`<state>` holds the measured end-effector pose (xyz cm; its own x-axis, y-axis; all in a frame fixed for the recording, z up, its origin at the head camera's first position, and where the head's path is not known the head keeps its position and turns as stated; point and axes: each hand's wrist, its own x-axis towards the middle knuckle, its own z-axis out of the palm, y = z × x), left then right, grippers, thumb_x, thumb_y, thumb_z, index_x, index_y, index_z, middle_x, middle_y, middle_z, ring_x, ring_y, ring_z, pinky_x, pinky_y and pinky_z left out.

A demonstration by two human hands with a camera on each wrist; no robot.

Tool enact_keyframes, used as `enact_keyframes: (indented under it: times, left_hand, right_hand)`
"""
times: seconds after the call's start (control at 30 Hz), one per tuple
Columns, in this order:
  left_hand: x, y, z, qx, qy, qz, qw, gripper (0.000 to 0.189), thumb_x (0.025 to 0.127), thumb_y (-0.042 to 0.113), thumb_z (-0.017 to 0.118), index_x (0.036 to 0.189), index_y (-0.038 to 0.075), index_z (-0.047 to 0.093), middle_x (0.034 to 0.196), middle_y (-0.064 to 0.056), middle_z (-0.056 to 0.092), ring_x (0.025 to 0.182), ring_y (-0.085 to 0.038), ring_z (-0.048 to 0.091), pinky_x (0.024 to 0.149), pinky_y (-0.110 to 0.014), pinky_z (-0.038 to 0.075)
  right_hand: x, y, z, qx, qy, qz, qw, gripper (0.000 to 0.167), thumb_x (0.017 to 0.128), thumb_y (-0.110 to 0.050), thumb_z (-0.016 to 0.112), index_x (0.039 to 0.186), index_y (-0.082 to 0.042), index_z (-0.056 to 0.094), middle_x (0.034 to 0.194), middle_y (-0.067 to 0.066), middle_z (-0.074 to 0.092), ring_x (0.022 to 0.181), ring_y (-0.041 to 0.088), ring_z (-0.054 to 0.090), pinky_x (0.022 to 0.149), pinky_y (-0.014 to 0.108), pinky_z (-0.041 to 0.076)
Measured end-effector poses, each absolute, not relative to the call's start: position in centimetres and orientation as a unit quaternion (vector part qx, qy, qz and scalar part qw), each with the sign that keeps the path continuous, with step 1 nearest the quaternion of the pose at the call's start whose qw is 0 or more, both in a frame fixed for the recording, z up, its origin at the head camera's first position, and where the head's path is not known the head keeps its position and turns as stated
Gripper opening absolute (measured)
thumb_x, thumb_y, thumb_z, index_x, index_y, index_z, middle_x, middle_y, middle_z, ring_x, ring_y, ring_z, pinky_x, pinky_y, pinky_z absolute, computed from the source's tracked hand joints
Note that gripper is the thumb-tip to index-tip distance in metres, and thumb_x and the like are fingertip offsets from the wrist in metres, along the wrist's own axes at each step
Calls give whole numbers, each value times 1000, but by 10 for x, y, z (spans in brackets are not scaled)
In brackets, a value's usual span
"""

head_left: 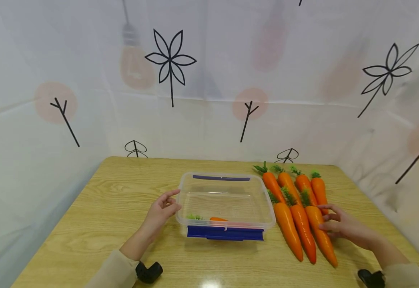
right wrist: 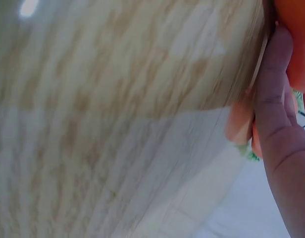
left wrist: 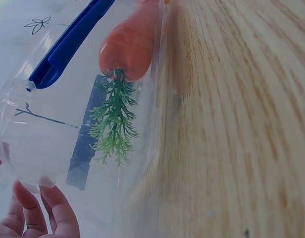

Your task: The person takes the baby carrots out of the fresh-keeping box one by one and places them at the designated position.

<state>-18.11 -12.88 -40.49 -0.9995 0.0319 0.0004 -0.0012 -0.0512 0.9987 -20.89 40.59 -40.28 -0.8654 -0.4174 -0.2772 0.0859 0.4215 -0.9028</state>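
Note:
A clear plastic food box (head_left: 227,176) with blue clips stands lidless mid-table. One orange carrot (left wrist: 127,47) with a green feathery top lies in it, along its near wall. At the box's left rim, my left hand (head_left: 161,208) holds the edge between fingers and thumb. To the right of the box, several carrots lie side by side in two rows. My right hand (head_left: 346,226) grips the rightmost carrot (head_left: 322,232) of the front row, thumb on the near side and fingers on the far side. In the right wrist view the thumb lies against an orange carrot (right wrist: 297,44).
Two front-row carrots (head_left: 288,232) lie between the box and the held one. Behind them is the back row of carrots (head_left: 304,186). A white patterned cloth (head_left: 209,132) hangs behind the wooden table (head_left: 97,224). A blue clip (head_left: 227,233) hangs down at the box's front.

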Motion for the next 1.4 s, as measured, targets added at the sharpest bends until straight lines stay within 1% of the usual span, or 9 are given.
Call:
enact_keyframes:
  times: [0.1, 0.2, 0.43, 0.53, 0.63, 0.77, 0.97, 1.2, 1.4]
  left_hand:
    - [-181, -128, -405, 10, 685, 728, 13, 48, 86, -1, 60, 133, 5, 49, 88, -4, 47, 79, -15, 47, 76, -29, 43]
    - [-181, -128, -405, 11, 684, 729, 12, 48, 86, -1, 60, 133, 4, 49, 88, -4, 47, 78, -15, 47, 75, -29, 43]
    - [-180, -129, -404, 10, 684, 729, 12, 49, 85, -1, 61, 133, 4, 49, 88, -4, 47, 78, -15, 48, 76, -29, 44]
    - [-180, -128, -404, 9, 685, 728, 11, 49, 85, 0, 61, 133, 4, 49, 88, -4, 47, 79, -15, 48, 76, -29, 44]
    - [-180, -129, -404, 10, 688, 726, 9, 49, 86, 0, 60, 133, 4, 48, 88, -3, 47, 79, -15, 47, 75, -29, 44]
    - [-181, -129, -404, 12, 691, 723, 9, 48, 87, 0, 59, 134, 3, 47, 88, -3, 47, 79, -15, 47, 76, -29, 44]
    - [-180, -129, -404, 14, 692, 721, 11, 48, 88, 0, 58, 135, 3, 47, 88, -3, 47, 80, -15, 48, 76, -29, 44]
    - [-180, -129, -404, 15, 692, 722, 13, 48, 87, -1, 58, 134, 3, 47, 89, -4, 47, 81, -16, 48, 77, -29, 44]
    - [-181, -130, -405, 15, 692, 721, 13, 49, 86, 0, 59, 134, 4, 48, 89, -4, 47, 81, -17, 47, 76, -29, 44]
  right_hand:
    - [-210, 403, -403, -101, 814, -522, 235, 62, 95, -14, 52, 137, 7, 12, 124, 31, 31, 97, 20, 56, 79, 39, 49]
    - [-210, 402, -402, -98, 815, -520, 237, 65, 95, -14, 53, 137, 9, 9, 125, 32, 29, 98, 22, 57, 79, 40, 49]
    - [-210, 403, -398, -109, 812, -524, 231, 59, 94, -12, 54, 136, 6, 17, 122, 31, 33, 96, 25, 59, 77, 42, 49]
    - [-210, 408, -396, -130, 810, -526, 225, 48, 95, -10, 52, 135, -2, 26, 117, 26, 39, 94, 27, 60, 76, 43, 50]
    - [-211, 414, -393, -155, 805, -531, 214, 39, 95, -7, 50, 130, -19, 37, 113, 19, 44, 93, 25, 61, 76, 43, 50]
    - [-213, 417, -387, -180, 801, -536, 199, 41, 95, -4, 50, 121, -35, 44, 110, 13, 49, 93, 21, 62, 75, 42, 51]
    - [-215, 418, -376, -203, 808, -526, 173, 46, 95, -1, 49, 120, -39, 45, 110, 14, 51, 94, 20, 62, 73, 44, 51]
    - [-217, 409, -356, -211, 819, -510, 156, 44, 96, -2, 48, 124, -35, 44, 112, 12, 49, 94, 23, 61, 74, 45, 51]
    - [-219, 395, -339, -206, 843, -478, 132, 38, 95, -5, 51, 128, -23, 42, 111, 10, 50, 93, 22, 61, 73, 45, 51]
